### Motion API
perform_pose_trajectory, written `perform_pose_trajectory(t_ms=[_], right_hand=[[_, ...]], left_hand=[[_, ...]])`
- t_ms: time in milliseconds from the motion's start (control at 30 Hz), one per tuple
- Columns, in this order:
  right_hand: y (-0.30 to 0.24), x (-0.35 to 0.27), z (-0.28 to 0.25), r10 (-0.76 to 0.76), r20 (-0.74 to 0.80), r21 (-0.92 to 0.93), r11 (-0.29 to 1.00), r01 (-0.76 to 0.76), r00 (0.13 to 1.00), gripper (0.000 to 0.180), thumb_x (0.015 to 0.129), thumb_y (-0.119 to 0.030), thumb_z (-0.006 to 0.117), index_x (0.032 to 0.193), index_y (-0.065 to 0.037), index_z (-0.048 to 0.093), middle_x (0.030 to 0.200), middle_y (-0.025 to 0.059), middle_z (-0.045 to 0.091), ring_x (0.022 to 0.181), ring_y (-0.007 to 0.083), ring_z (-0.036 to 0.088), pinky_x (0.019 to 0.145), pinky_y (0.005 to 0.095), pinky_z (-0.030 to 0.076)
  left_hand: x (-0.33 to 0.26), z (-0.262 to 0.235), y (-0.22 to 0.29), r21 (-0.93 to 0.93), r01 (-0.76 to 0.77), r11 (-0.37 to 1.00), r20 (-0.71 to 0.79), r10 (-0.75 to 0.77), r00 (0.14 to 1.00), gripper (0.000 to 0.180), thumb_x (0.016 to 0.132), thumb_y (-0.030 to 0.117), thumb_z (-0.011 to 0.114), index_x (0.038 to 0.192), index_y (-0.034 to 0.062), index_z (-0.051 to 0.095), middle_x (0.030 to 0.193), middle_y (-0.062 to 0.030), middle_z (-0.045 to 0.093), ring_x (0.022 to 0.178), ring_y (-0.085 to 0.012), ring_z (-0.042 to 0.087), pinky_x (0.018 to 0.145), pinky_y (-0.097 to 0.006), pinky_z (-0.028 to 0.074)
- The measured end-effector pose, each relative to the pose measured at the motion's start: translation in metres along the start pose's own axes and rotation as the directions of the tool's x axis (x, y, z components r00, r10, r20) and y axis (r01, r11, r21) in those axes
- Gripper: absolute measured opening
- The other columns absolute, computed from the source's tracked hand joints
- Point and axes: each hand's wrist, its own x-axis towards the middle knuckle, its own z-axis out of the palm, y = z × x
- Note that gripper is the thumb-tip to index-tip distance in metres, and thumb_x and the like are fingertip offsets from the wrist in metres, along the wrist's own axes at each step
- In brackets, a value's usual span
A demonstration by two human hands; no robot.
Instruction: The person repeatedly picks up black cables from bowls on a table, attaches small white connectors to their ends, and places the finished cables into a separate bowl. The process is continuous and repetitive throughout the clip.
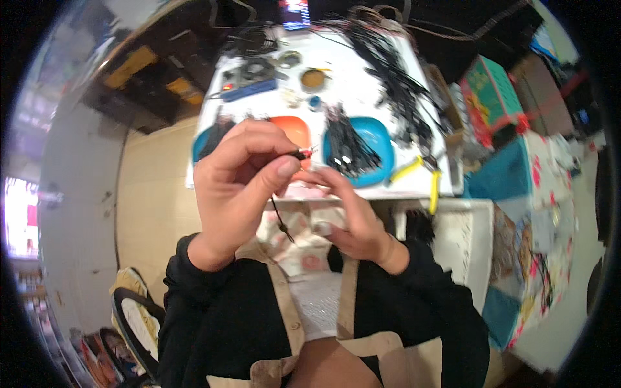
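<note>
My left hand (226, 187) is raised over the table's near edge, its thumb and forefinger pinching a thin black cord (277, 212). At the pinch, the cord's end shows a dark piece with a red and silvery tip; the rest hangs down with a small knot. My right hand (362, 226) is close beside it, forefinger reaching toward the left thumb and its own thumb apart; nothing shows gripped in it. Beyond the hands, a blue tray (383, 139) holds a bundle of black cords (346, 145). An orange tray (295, 128) is partly hidden by my left hand.
Yellow-handled pliers (435, 184) lie at the white table's (362, 58) near right corner. Long black cords (388, 74) stretch along its right side. A round tin (313, 79) and a lit phone (295, 14) are farther back. A white bin (475, 249) stands at the right.
</note>
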Motion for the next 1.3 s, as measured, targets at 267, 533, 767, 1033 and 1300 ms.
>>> perform_pose_trajectory(t_ms=[267, 533, 767, 1033, 1300], right_hand=[[-0.052, -0.083, -0.067, 0.133, -0.229, -0.101, 0.982, -0.159, 0.964, 0.037, 0.099, -0.025, 0.042, 0.124, 0.002, 0.042, 0.074, 0.0089, 0.062, 0.065, 0.0193, 0.062, 0.058, 0.0344, 0.049], [-0.150, -0.215, -0.175, 0.323, -0.492, -0.354, 0.775, -0.524, 0.809, 0.024, 0.099, -0.019, 0.042, 0.105, 0.003, 0.050, 0.067, 0.0044, 0.055, 0.055, 0.0124, 0.051, 0.055, 0.0252, 0.042], [0.041, -0.296, -0.206, 0.830, -0.084, -0.182, 0.532, -0.827, 0.552, 0.024, 0.099, -0.019, 0.035, 0.085, -0.002, 0.044, 0.060, 0.0061, 0.054, 0.054, 0.0171, 0.051, 0.053, 0.0312, 0.043], [0.211, -0.321, -0.185, 0.935, -0.161, -0.733, 0.100, -0.673, 0.315, 0.036, 0.090, -0.027, 0.051, 0.078, 0.003, 0.067, 0.084, 0.0233, 0.066, 0.082, 0.0400, 0.064, 0.071, 0.0503, 0.051], [0.060, -0.169, -0.126, 0.860, 0.175, -0.913, 0.324, -0.249, 0.479, 0.039, 0.088, -0.029, 0.052, 0.066, 0.000, 0.066, 0.069, 0.0219, 0.062, 0.066, 0.0413, 0.061, 0.065, 0.0500, 0.050]], left_hand=[[-0.027, 0.067, -0.015, -0.308, 0.078, 0.948, 0.153, -0.032, 0.988, 0.052, 0.089, 0.008, 0.063, 0.135, -0.0019, 0.043, 0.133, -0.0151, 0.050, 0.124, -0.0240, 0.050, 0.095, -0.034, 0.047], [-0.049, 0.022, -0.076, 0.005, 0.432, 0.902, 0.007, -0.432, 0.902, 0.038, 0.090, 0.004, 0.058, 0.126, -0.0014, 0.052, 0.116, -0.0094, 0.059, 0.104, -0.0155, 0.058, 0.085, -0.027, 0.047], [-0.074, 0.007, -0.106, -0.073, 0.611, 0.788, 0.032, -0.611, 0.791, 0.030, 0.088, 0.004, 0.059, 0.118, -0.0009, 0.057, 0.109, -0.0063, 0.062, 0.092, -0.0107, 0.059, 0.078, -0.024, 0.046], [-0.061, -0.059, -0.102, 0.362, 0.409, 0.837, -0.261, -0.330, 0.907, 0.015, 0.091, 0.004, 0.059, 0.104, -0.0006, 0.064, 0.089, 0.0005, 0.061, 0.077, -0.0047, 0.054, 0.069, -0.021, 0.045], [-0.020, -0.156, -0.116, 0.903, 0.290, 0.317, -0.349, 0.148, 0.925, 0.008, 0.080, 0.006, 0.064, 0.085, 0.0002, 0.062, 0.080, -0.0183, 0.060, 0.075, -0.0357, 0.060, 0.069, -0.041, 0.048]])
